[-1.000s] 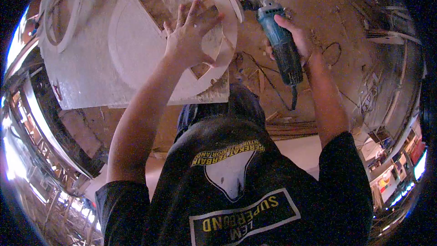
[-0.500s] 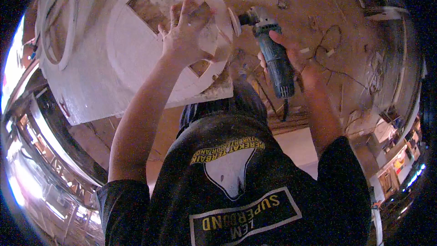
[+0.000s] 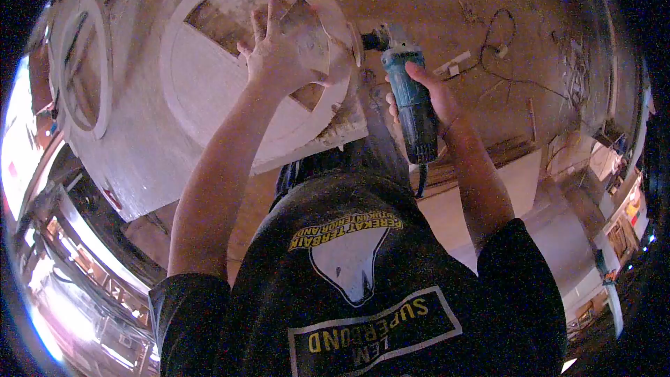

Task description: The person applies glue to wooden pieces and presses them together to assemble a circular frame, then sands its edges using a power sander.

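My left hand [image 3: 277, 56] lies with spread fingers on a large pale round piece [image 3: 188, 91], which has a broad rim and brown areas showing inside it. My right hand [image 3: 436, 98] is wrapped around the body of a teal and black angle grinder [image 3: 410, 94], its thumb along the top. The grinder's disc [image 3: 356, 45] stands edge-on at the right rim of the round piece; whether it touches, I cannot tell. A cord [image 3: 422, 181] hangs from the grinder's rear end.
A second pale ring [image 3: 105, 77] is at the left, on the same pale board [image 3: 139, 174] that lies under the round piece. A thin cable [image 3: 520, 80] snakes over the dusty floor at right, among scraps. Below the board's front edge is my own body in a dark shirt.
The grinder has shifted slightly down and is held a little more upright, its disc still by the round piece's right rim. My left hand stays spread on the piece. The whole view has shifted slightly.
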Action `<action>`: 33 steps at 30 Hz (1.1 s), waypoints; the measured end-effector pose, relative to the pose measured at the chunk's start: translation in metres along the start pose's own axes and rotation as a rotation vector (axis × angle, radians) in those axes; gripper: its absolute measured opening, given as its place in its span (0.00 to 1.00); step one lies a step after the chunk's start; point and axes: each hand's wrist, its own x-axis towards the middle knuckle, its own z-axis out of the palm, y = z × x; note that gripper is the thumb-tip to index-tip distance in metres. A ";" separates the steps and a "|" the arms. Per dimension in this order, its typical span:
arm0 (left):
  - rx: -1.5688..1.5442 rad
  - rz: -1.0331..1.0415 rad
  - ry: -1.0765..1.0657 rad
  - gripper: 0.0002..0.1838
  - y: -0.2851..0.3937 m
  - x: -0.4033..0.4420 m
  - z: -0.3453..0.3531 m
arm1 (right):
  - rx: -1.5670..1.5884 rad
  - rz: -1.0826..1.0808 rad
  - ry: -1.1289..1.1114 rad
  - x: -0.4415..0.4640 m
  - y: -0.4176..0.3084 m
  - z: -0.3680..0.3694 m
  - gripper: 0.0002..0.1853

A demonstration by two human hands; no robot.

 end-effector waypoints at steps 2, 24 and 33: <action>0.041 0.021 -0.032 0.63 -0.002 0.000 0.003 | 0.010 -0.003 0.028 -0.003 0.009 0.003 0.36; -0.120 -0.060 0.017 0.70 0.001 -0.004 -0.006 | -0.225 0.206 -0.033 0.047 -0.119 0.002 0.35; -0.029 -0.087 -0.047 0.73 0.003 -0.003 -0.010 | -0.518 0.127 0.015 0.065 -0.161 0.031 0.35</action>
